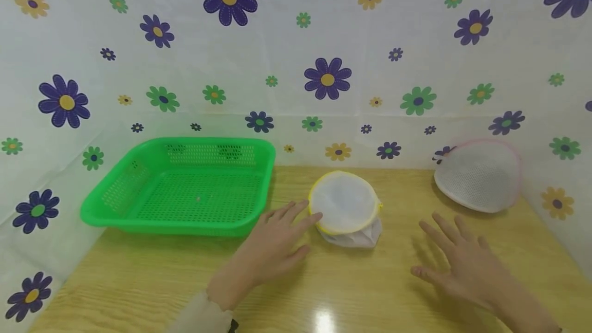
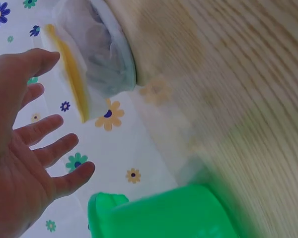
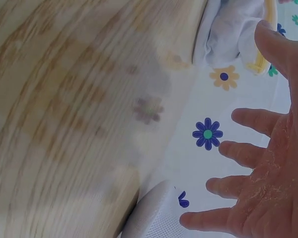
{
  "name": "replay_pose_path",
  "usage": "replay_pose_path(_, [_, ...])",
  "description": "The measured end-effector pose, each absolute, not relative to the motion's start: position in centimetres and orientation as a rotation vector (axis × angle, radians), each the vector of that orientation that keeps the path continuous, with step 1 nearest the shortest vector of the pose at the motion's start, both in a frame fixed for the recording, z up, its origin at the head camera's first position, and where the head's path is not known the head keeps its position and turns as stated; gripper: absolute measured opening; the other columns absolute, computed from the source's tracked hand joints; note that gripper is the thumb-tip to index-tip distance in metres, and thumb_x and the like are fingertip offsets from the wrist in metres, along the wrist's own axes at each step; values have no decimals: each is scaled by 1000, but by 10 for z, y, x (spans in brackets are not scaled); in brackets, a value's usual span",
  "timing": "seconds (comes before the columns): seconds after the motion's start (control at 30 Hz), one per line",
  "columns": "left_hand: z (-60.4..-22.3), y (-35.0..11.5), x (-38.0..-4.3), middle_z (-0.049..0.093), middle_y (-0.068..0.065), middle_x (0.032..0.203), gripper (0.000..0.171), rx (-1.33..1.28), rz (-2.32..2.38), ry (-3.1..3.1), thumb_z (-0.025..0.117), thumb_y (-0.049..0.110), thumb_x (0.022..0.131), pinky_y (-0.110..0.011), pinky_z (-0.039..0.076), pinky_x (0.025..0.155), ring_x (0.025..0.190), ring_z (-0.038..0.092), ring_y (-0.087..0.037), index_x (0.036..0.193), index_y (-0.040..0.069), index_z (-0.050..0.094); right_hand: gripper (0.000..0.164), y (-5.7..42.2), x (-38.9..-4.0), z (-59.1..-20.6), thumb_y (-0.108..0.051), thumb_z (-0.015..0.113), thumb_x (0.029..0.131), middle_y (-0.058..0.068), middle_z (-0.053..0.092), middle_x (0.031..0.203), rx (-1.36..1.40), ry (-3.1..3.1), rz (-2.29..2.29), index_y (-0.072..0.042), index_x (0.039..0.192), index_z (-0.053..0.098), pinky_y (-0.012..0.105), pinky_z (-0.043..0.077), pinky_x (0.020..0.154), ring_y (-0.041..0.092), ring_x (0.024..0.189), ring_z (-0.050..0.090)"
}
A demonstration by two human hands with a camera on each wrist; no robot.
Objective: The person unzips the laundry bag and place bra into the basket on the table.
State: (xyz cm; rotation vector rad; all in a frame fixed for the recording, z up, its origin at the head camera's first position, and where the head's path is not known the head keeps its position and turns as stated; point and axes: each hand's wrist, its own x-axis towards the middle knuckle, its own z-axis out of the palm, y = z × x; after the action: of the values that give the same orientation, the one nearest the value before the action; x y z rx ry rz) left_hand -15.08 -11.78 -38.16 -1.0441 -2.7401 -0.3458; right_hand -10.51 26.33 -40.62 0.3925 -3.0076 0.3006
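Observation:
Near the middle of the table stands a soft white mesh bag (image 1: 344,204) with a yellow rim; its crumpled lower part shows beneath the rim. My left hand (image 1: 277,243) hovers by its left side, fingers spread, the fingertips close to the yellow edge; whether they touch it I cannot tell. In the left wrist view the bag (image 2: 97,54) appears beyond the thumb, and no object lies in the palm. Over the table to the right of the bag, my right hand (image 1: 467,266) has its fingers spread and holds nothing.
A green perforated plastic basket (image 1: 180,227) sits at the back left, just beyond my left hand. At the back right a white mesh bag with a pink rim (image 1: 481,176) leans by the flowered cloth (image 1: 370,40) behind the wooden table (image 1: 351,292).

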Motion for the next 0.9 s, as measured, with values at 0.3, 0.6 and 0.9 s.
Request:
replay_pose_path(0.3, [-393,-97,-169,53,-13,153,54,-1058,-248,-2563,75,21,92,-57,54,95,133,57,-39,143,26,57,86,255,-108,-404,-71,66,86,21,41,160,426,-3000,296,-15,150,51,85,34,95,60,142,35])
replay_pose_path(0.6, [-396,-90,-178,60,-9,147,28,-1062,-192,-2466,80,24,89,-53,56,92,130,61,-38,114,26,67,82,253,-112,-401,-67,67,87,22,44,158,469,-2979,296,-12,147,55,83,38,94,60,141,37])
replay_pose_path(0.9, [-398,-84,-178,61,-5,146,21,-1152,-170,-2548,78,39,90,-52,55,96,134,58,-33,101,23,68,79,252,-118,-402,-64,67,89,24,47,156,536,-2964,331,-8,144,57,76,44,97,58,139,42])
